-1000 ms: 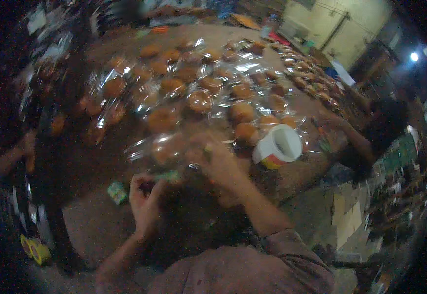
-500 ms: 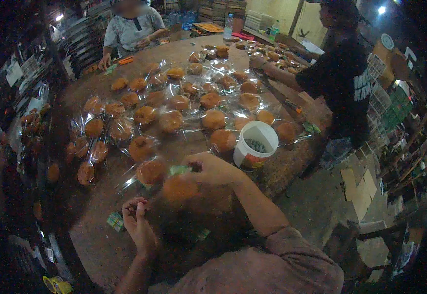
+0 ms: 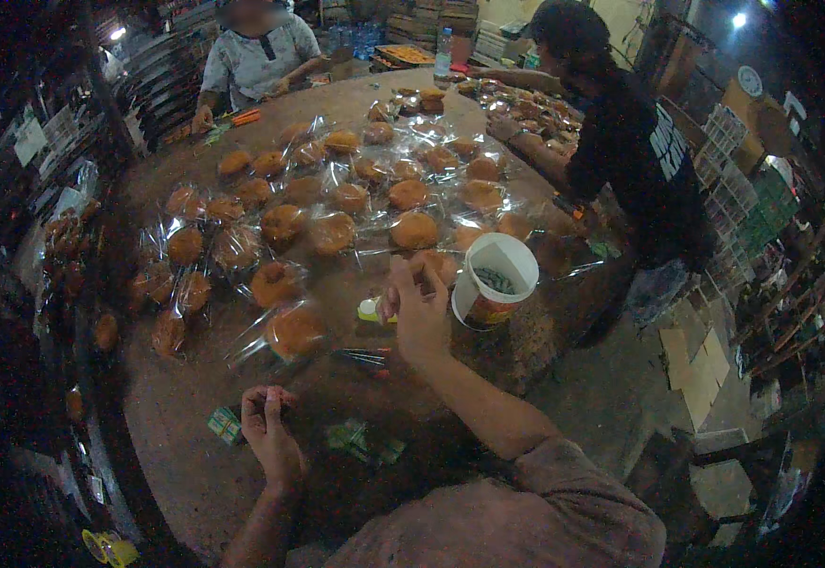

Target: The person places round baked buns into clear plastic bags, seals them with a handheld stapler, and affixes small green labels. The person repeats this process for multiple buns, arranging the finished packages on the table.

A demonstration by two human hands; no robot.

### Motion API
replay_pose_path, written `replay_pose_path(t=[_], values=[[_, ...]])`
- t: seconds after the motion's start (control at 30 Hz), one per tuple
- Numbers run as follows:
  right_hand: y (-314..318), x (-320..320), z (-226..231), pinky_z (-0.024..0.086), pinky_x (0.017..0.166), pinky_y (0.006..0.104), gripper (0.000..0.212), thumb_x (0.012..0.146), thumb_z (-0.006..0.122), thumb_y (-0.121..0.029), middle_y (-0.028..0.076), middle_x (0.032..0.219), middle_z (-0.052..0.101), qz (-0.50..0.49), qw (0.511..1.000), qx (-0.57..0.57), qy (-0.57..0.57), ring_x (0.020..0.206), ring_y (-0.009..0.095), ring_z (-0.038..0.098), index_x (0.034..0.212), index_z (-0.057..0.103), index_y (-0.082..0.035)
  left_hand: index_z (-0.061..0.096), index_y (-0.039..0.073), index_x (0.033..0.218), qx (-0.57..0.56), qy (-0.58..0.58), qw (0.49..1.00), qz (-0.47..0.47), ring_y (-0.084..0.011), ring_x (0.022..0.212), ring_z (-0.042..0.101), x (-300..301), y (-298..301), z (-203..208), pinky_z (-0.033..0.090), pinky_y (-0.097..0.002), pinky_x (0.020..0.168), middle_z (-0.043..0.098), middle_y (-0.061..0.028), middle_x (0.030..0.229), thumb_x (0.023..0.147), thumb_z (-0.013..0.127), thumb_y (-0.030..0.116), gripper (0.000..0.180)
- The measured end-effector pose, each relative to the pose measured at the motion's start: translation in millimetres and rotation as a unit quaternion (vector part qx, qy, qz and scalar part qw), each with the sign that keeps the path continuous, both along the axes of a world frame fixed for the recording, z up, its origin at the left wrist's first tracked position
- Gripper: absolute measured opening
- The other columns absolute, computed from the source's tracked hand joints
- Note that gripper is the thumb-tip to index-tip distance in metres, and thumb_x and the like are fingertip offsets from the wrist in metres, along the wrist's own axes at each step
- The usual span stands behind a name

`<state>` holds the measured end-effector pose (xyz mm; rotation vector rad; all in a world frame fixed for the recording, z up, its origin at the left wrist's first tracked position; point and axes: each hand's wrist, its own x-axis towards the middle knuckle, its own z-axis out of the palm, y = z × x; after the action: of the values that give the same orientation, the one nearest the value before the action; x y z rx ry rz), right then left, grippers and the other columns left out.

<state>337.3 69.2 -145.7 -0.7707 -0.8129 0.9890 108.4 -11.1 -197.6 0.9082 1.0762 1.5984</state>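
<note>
My left hand (image 3: pixel 272 440) is raised over the near left table, fingers curled in toward the thumb; anything between them is too small to make out. Next to it lies a small green packet (image 3: pixel 225 426). Just left of the white bucket (image 3: pixel 496 282) is my right hand (image 3: pixel 422 317), its fingers bent together and pointing up. I cannot tell what they grip. A small green, yellow and white piece (image 3: pixel 372 310) shows beside its fingers, held or lying there. The nearest round brown bun (image 3: pixel 295 331), in clear plastic, sits between my hands, farther back.
Many more wrapped buns (image 3: pixel 334 232) cover the round wooden table (image 3: pixel 171 426). Small greyish pieces lie inside the bucket. Green packets (image 3: pixel 365 440) rest near my body. One person (image 3: pixel 259 62) is across the table; another in black (image 3: pixel 625 142) leans in at the right.
My right hand has risen and turned its fingers upward. The blurred brown round thing below it is gone from that spot. My left hand barely moved. The person in black leaned farther over the table.
</note>
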Motion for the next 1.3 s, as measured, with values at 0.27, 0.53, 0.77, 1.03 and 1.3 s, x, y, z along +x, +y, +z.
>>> replay_pose_path(t=[0.27, 0.53, 0.77, 1.03, 1.3], values=[[11, 5, -9, 0.043, 0.056, 0.0283, 0.028, 0.104, 0.048, -0.023, 0.003, 0.069, 0.05, -0.092, 0.99, -0.04, -0.101, 0.062, 0.014, 0.051, 0.083, 0.051, -0.005, 0.055, 0.007, 0.093, -0.042, -0.041, 0.998, -0.015, -0.0093, 0.076, 0.053, -1, -2, 4, 0.045, -0.0243, 0.07, 0.058, -0.0017, 0.084, 0.099, 0.059, 0.013, 0.01], [27, 40, -2, 0.049, 0.086, 0.0356, 0.021, 0.093, 0.062, -0.014, 0.01, 0.105, 0.062, -0.068, 0.842, -0.01, -0.535, 0.095, 0.022, 0.062, 0.112, 0.061, -0.003, 0.057, 0.006, 0.092, 0.018, 0.004, 0.999, -0.041, -0.009, 0.077, 0.053, 1, 1, 6, 0.045, -0.0256, 0.071, 0.06, -0.0019, 0.086, 0.1, 0.058, 0.017, 0.013], [4, -38, -14, 0.034, 0.109, 0.051, 0.029, 0.087, 0.069, -0.025, 0.012, 0.12, 0.06, 0.042, 0.735, 0.137, -0.663, 0.123, 0.034, 0.05, 0.111, 0.065, -0.009, 0.059, 0.004, 0.09, -0.027, 0.074, 0.997, 0.018, -0.0093, 0.079, 0.055, 1, 4, 1, 0.046, -0.0263, 0.073, 0.06, -0.0015, 0.083, 0.103, 0.054, 0.02, 0.021], [16, -79, -4, 0.024, 0.113, 0.054, 0.023, 0.085, 0.07, -0.025, 0.005, 0.137, 0.052, 0.063, 0.731, 0.245, -0.633, 0.137, 0.035, 0.036, 0.105, 0.066, -0.014, 0.057, 0.006, 0.089, -0.058, 0.109, 0.992, 0.039, -0.006, 0.072, 0.046, 0, -3, 7, 0.04, -0.0238, 0.067, 0.052, 0.0029, 0.077, 0.104, 0.053, 0.026, 0.026], [11, -82, -2, 0.035, 0.111, 0.0475, 0.014, 0.094, 0.061, -0.012, 0.009, 0.131, 0.056, -0.051, 0.709, 0.229, -0.665, 0.127, 0.03, 0.048, 0.107, 0.06, -0.008, 0.056, 0.008, 0.091, -0.063, 0.101, 0.99, 0.08, -0.0043, 0.069, 0.043, 6, -6, 7, 0.037, -0.0229, 0.061, 0.05, 0.0047, 0.075, 0.104, 0.053, 0.026, 0.022]])
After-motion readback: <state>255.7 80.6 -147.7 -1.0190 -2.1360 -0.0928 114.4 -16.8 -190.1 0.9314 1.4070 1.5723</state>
